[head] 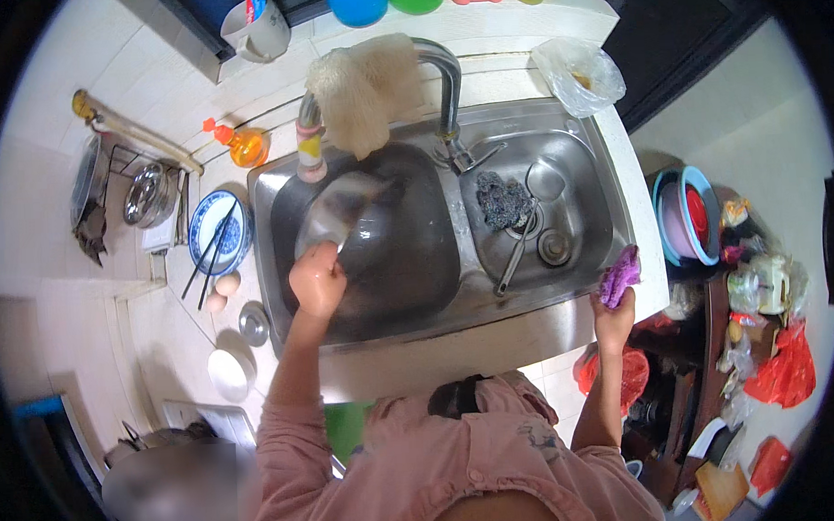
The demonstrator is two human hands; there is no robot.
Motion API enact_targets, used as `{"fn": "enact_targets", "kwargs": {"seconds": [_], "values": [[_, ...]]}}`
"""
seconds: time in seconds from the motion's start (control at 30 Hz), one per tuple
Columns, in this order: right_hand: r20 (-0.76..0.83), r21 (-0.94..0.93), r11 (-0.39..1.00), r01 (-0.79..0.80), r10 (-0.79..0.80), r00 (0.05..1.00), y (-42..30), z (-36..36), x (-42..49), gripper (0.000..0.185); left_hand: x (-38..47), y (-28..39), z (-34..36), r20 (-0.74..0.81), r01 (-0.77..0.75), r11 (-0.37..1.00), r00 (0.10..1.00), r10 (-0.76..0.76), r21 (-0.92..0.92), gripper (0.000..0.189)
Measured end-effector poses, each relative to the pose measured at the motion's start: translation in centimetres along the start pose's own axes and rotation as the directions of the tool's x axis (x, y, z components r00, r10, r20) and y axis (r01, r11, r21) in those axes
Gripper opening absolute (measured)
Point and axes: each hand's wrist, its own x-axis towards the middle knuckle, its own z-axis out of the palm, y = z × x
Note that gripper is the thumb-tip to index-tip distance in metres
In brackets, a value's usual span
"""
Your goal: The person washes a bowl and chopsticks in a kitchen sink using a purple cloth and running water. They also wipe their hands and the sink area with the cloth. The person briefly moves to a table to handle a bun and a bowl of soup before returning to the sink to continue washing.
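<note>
My left hand (319,279) is closed in a fist over the left basin (391,303) of a stainless steel double sink. It grips a pale, shiny utensil (336,205), too blurred to name, beneath the faucet's spout (311,157). At the counter's right edge, my right hand (615,315) holds a bunched purple cloth (621,279). A metal ladle (545,179), a dark scouring pad (503,201) and a round drain strainer (554,247) lie in the right basin (584,220).
A beige cloth (366,90) drapes over the faucet. Left of the sink are an orange pump bottle (249,148), a blue-and-white bowl (212,223) with chopsticks, eggs (228,283), a small metal lid (254,324) and a white bowl (231,374). A plastic bag (583,79) sits back right.
</note>
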Motion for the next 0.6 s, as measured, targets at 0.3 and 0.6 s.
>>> {"fn": "enact_targets", "kwargs": {"seconds": [0.3, 0.6], "values": [[-0.117, -0.424, 0.895, 0.139, -0.206, 0.971, 4.6, -5.3, 7.0, 0.072, -1.9, 5.6, -7.5, -0.007, -0.407, 0.894, 0.91, 0.415, 0.185, 0.014], [-0.003, -0.553, 0.815, 0.171, -0.207, 0.978, 4.9, -8.1, 7.4, 0.076, -3.1, 6.7, -7.8, -0.053, -0.388, 0.894, 0.911, 0.409, 0.223, 0.011]]}}
